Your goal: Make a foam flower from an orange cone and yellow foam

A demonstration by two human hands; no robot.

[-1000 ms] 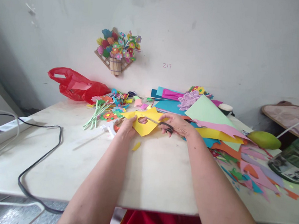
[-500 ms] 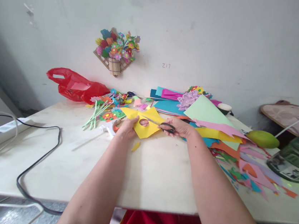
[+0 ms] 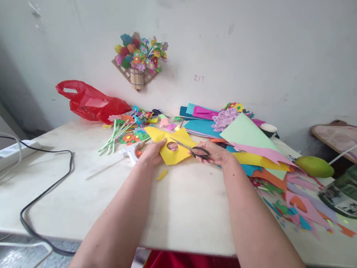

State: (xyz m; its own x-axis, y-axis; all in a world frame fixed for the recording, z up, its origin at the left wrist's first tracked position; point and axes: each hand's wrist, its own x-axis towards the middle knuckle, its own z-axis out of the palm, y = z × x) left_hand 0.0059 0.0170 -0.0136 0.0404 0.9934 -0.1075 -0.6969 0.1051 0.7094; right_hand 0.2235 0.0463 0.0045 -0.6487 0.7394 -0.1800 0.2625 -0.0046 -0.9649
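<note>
- Over the middle of the table [image 3: 190, 204], between its front and back edges, a yellow sheet [image 3: 181, 153] with a round hole is held in the head view.
- By the left hand [image 3: 155, 153] the sheet is gripped at its left side, with the thumb laid on top; skin is seen through the hole.
- By the right hand [image 3: 213, 153] a pair of scissors [image 3: 201, 153] is held at its dark handles, the blades pointed left across the sheet, near the hole. How far the blades are parted cannot be told.
- Nearer the front edge, just below the sheet, a small yellow scrap [image 3: 161, 175] is seen.
- To the left of the sheet, a white glue gun [image 3: 130, 151] and a bunch of pale green stems [image 3: 113, 137] are laid.
- Toward the back left corner, a red bag [image 3: 94, 105] is set down.
- Along the left edge, a power strip [image 3: 5, 155] is placed.
- Toward the right edge, coloured scraps [image 3: 308, 213] are spread beside a glass jar [image 3: 354, 190].
</note>
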